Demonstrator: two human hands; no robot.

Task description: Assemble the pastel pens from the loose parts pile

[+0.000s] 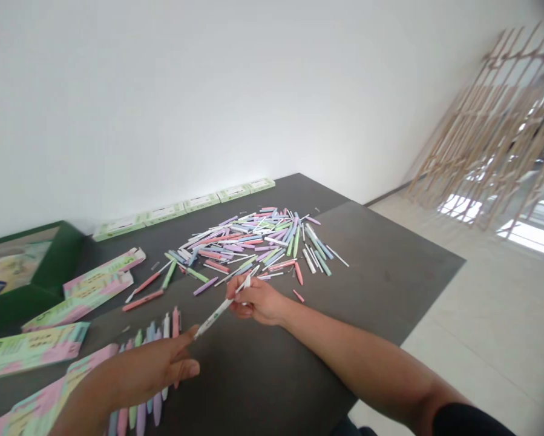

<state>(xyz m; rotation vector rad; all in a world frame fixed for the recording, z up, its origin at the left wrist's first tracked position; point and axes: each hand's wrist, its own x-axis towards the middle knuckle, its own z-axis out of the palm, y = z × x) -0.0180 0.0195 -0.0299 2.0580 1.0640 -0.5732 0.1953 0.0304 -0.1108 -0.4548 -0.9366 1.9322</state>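
Observation:
My right hand [258, 300] pinches a white pen [217, 315] near its upper end, tilted down to the left. My left hand [158, 366] has its thumb and fingers apart, and a fingertip is at or close to the pen's lower end; whether it touches cannot be told. Beneath and beside my left hand lies a row of pastel pens [157, 409], partly hidden by it. Beyond my right hand, a large heap of pen parts [249, 239] in white, pink, green, blue and purple is spread on the dark table [367, 266].
Colourful printed packets [36, 348] lie at the left, beside a green box [65, 260] with packets inside. Flat light-green boxes [163, 213] line the wall side. The table's right edge drops to a pale floor, with a wooden lattice [494, 127] beyond.

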